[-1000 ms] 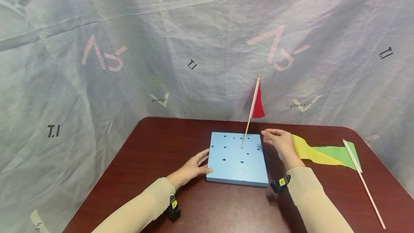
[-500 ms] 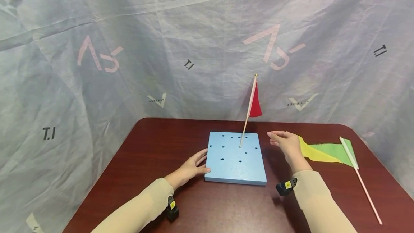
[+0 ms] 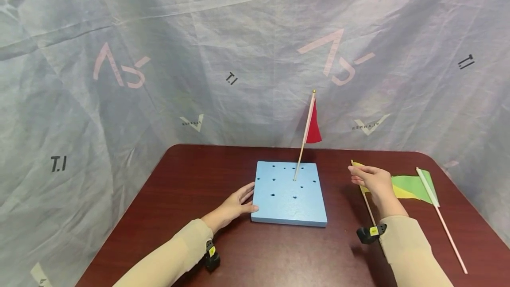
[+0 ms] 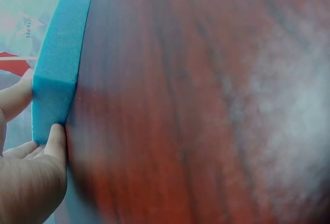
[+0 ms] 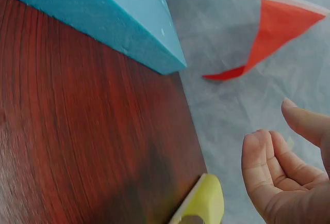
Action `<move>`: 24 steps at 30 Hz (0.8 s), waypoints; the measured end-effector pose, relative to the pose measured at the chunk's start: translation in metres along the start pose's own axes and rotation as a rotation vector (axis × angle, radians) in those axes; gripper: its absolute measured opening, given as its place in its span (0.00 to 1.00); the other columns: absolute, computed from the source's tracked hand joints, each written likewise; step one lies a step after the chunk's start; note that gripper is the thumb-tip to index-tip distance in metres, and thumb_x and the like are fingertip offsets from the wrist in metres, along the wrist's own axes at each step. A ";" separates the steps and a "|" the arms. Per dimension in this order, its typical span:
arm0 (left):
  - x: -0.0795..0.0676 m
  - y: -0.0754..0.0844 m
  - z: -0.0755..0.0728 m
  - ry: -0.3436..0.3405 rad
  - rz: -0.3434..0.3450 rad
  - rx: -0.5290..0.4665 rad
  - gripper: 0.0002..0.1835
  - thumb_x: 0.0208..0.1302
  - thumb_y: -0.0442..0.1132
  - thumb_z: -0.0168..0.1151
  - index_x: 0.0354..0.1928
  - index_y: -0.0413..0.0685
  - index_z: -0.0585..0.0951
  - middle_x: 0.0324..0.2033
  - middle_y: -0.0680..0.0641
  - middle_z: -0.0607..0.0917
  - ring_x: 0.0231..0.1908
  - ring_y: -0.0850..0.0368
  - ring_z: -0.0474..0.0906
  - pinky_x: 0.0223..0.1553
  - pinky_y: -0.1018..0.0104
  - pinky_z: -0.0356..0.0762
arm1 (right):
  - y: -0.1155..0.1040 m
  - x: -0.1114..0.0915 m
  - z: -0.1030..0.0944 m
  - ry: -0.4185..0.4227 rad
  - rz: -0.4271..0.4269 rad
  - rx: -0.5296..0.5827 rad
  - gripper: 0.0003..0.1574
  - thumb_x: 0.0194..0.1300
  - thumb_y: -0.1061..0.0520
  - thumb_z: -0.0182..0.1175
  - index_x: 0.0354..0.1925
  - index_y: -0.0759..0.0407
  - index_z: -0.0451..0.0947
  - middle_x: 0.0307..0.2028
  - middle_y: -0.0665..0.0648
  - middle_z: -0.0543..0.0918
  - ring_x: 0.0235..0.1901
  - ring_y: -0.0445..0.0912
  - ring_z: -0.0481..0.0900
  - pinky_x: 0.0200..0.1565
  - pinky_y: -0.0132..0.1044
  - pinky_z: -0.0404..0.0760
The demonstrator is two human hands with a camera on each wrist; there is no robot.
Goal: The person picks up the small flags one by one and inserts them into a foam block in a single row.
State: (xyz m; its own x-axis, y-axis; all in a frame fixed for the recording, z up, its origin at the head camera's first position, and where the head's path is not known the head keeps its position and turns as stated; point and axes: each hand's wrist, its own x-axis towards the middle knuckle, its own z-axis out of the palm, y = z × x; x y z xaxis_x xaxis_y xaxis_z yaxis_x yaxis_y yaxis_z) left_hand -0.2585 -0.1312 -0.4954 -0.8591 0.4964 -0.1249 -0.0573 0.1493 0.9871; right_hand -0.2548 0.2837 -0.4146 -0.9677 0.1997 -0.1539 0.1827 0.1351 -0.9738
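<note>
A light blue board (image 3: pixel 287 209) with several small holes lies on the table, and a red triangular flag (image 3: pixel 313 127) on a thin stick stands tilted in one hole. My left hand (image 3: pixel 235 205) touches the board's left side near its front corner, fingers extended; the left wrist view shows fingertips against that blue edge. Right of the board, my right hand (image 3: pixel 374 183) hovers over a yellow flag (image 3: pixel 402 191), partly hiding its cloth and stick. In the right wrist view its thumb and fingers are apart with nothing between them.
A green flag (image 3: pixel 428 185) on a pale stick lies at the table's right, its cloth overlapping the yellow one. Printed grey fabric (image 3: pixel 255 56) hangs behind the dark red table (image 3: pixel 199 167). Each wrist wears a small black camera (image 3: pixel 370 233).
My right hand has moved right, away from the board and over the yellow flag, whose stick now shows left of the hand. The left hand stays at the board. The view shifts slightly.
</note>
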 end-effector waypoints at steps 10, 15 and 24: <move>0.001 0.002 0.001 0.005 -0.010 0.003 0.46 0.60 0.36 0.68 0.76 0.49 0.52 0.75 0.40 0.54 0.75 0.44 0.49 0.66 0.55 0.70 | 0.006 -0.005 -0.018 0.003 0.030 -0.095 0.39 0.62 0.46 0.66 0.58 0.74 0.70 0.28 0.40 0.84 0.30 0.35 0.85 0.41 0.31 0.86; 0.002 0.001 0.001 0.006 -0.018 0.004 0.47 0.60 0.36 0.68 0.76 0.49 0.52 0.75 0.40 0.54 0.75 0.44 0.49 0.66 0.54 0.70 | 0.011 -0.008 -0.024 -0.026 0.041 -0.152 0.38 0.63 0.48 0.66 0.58 0.75 0.71 0.29 0.40 0.82 0.30 0.35 0.85 0.41 0.31 0.86; 0.001 0.001 0.000 0.005 -0.012 0.034 0.46 0.61 0.38 0.68 0.76 0.50 0.53 0.75 0.40 0.55 0.74 0.43 0.50 0.66 0.50 0.69 | 0.021 -0.013 -0.033 -0.050 0.058 -0.207 0.38 0.60 0.51 0.69 0.56 0.79 0.71 0.30 0.44 0.82 0.31 0.38 0.86 0.39 0.35 0.87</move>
State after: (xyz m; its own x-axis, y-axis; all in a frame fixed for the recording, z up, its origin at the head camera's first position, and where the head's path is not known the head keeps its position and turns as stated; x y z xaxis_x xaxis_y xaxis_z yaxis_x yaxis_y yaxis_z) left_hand -0.2594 -0.1311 -0.4948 -0.8609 0.4901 -0.1365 -0.0508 0.1842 0.9816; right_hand -0.2331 0.3156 -0.4277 -0.9609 0.1653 -0.2222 0.2655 0.3222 -0.9087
